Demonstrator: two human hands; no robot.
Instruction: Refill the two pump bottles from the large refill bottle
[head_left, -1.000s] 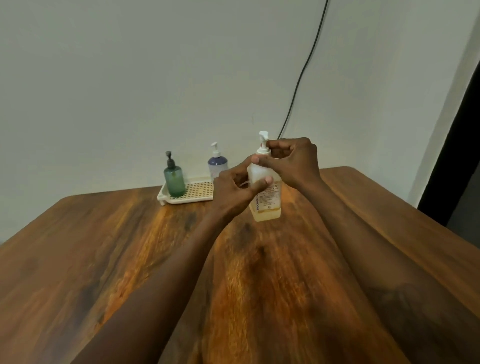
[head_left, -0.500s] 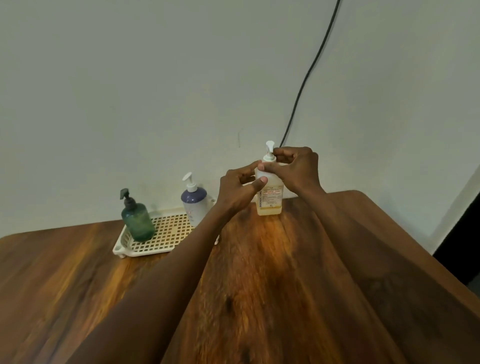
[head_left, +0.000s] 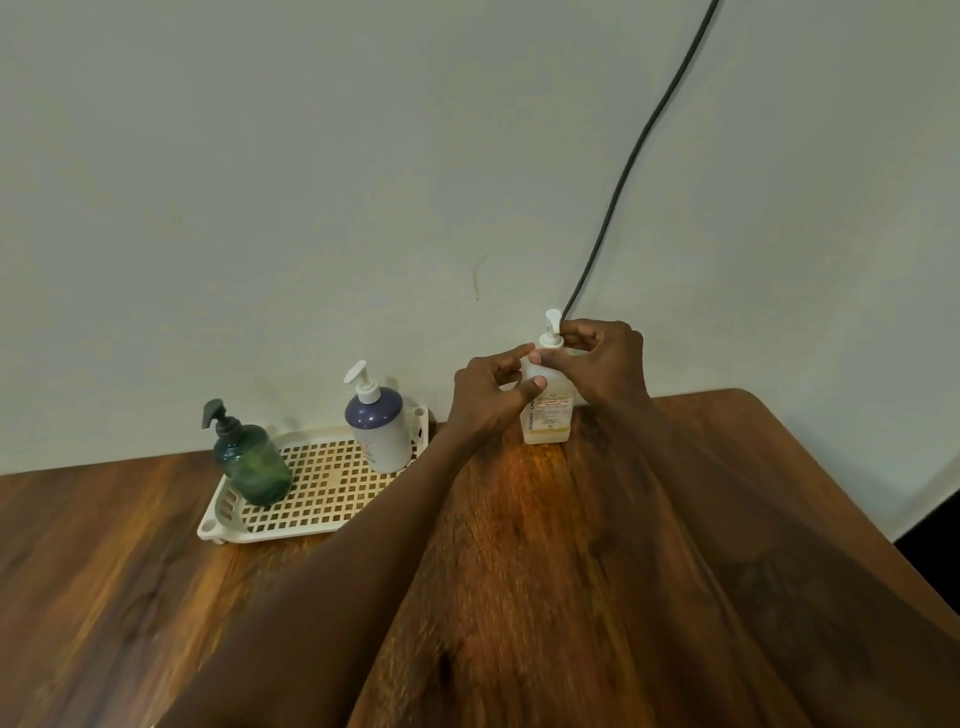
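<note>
Since a second ago the refill (head_left: 548, 415) has gone from the middle of the table (head_left: 519, 597) to its far edge, close to the wall (head_left: 311, 182), and my view has swung so the tray (head_left: 322, 519) now sits lower and further left. Both hands have stayed on the refill throughout.

I see the refill standing upright on the wood, with a thin yellowish layer showing at its base. My left hand (head_left: 485, 397) grasps its body from the left, thumb across the front label and forefinger up on the shoulder. My right hand (head_left: 605, 364) is curled over the top from the right, fingertips pinching the pump (head_left: 551, 332) at its collar; the white nozzle sticks up above them.

Left of the refill, the tray holds the two others: the green bottle (head_left: 254, 462) at its left end, leaning in this wide view, and the purple bottle (head_left: 379, 426) at its far right corner, just beside my left wrist. A dark cable (head_left: 623, 171) runs down the wall behind the pump.
</note>
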